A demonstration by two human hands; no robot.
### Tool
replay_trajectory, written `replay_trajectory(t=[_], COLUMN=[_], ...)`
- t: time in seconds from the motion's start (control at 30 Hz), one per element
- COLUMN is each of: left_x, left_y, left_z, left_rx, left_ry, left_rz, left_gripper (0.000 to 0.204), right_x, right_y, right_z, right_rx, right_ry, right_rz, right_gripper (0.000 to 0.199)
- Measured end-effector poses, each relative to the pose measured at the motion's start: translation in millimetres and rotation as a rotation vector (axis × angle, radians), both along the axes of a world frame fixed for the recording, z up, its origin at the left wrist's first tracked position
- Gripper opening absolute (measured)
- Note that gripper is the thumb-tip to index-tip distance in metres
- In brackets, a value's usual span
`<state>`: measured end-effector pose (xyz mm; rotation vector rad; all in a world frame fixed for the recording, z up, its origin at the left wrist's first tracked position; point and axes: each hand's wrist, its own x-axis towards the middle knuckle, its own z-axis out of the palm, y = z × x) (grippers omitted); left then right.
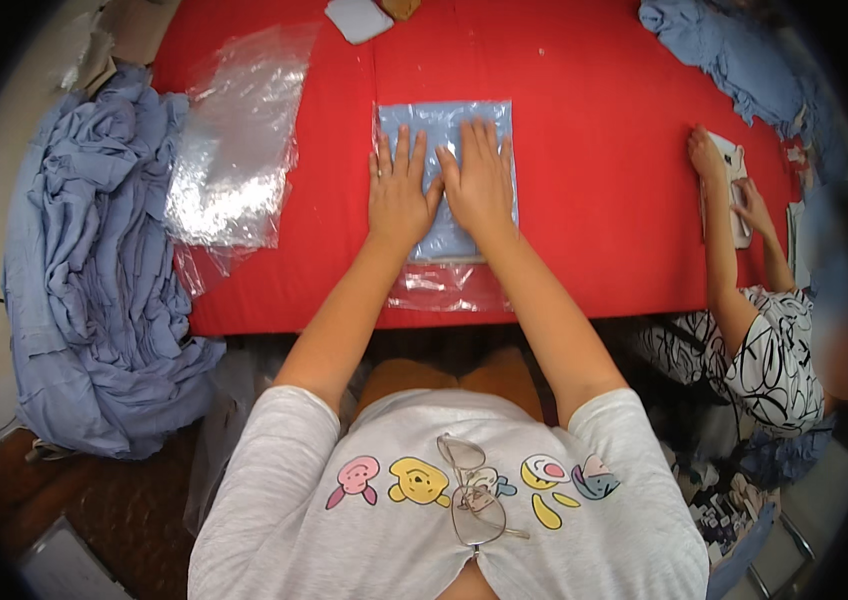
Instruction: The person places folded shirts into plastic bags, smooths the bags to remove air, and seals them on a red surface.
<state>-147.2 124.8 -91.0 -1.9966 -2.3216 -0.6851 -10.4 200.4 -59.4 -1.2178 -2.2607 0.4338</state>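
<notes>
In front of me, a folded light-blue garment [436,240] lies flat inside a clear plastic bag [449,290] on a red-covered table [604,200]. The bag's loose end reaches toward the table's near edge. My left hand [402,195] presses flat on the left part of the package, fingers stretched out, a ring on one finger. Beside it my right hand [479,185] lies flat on the right part, its fingers stretched toward the far edge. My thumbs almost meet over the middle. Neither hand grips anything.
A pile of clear plastic bags [239,150] lies at the left of the table. Next to it hangs a big heap of blue garments [104,270]. More blue cloth [724,60] sits far right. At the right edge another person's hands [709,155] handle a white item [734,190].
</notes>
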Motion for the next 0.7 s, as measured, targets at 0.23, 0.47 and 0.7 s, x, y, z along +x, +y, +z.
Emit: replay_trajectory(t=[0.23, 0.47, 0.7], left_x=[-1.2, -14.4, -24.5], left_y=[2.2, -9.5, -92.2], left_z=[-11.0, -8.2, 10.5], left_rx=[0.027, 0.025, -0.257], left_ry=[0.051, 0.067, 0.274], left_rz=[-0.011, -0.122, -0.65], left_gripper=[0.072, 0.077, 0.074], right_x=[-1.3, 89.6, 169.2], right_y=[-0.7, -77.1, -151.7], right_z=[-27.5, -26.0, -4.5], right_rx=[0.169, 0.02, -0.212], right_ry=[-0.034, -0.241, 0.151], right_rz=[0.186, 0.293, -0.077], right_gripper=[0.061, 0.066, 0.034])
